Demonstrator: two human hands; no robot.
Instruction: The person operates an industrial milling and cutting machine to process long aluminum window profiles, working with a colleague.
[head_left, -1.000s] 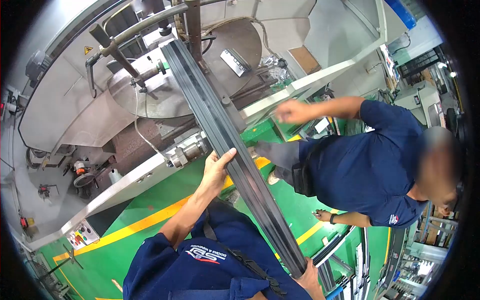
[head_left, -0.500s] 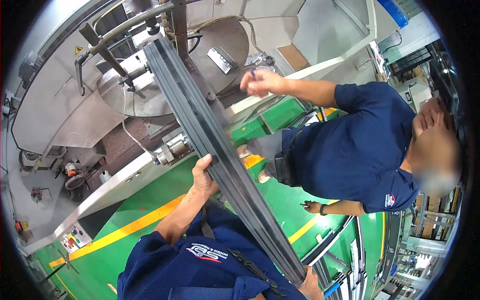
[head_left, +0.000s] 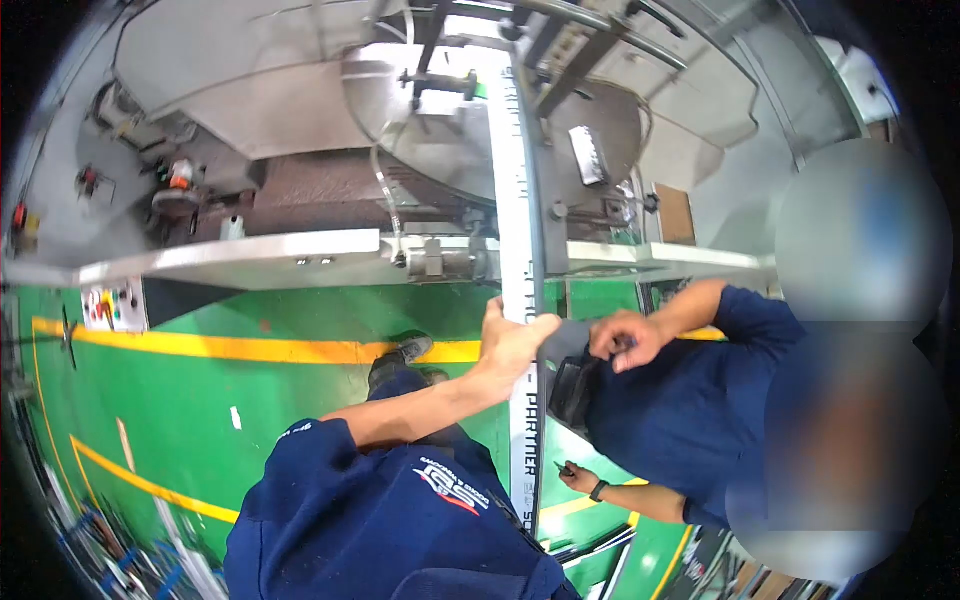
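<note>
A worker's left hand closes around a long film-wrapped aluminium profile, fingers curled over its edge and thumb raised. The profile runs from the worker's chest up across the grey saw machine. The right hand is out of view. Just beside it, 1 co-worker's hand hovers near the profile, above a black belt pouch whose contents cannot be seen.

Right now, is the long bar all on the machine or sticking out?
Sticking out. The long bar crosses the machine table edge and runs over the green floor, gripped by the left hand.
</note>
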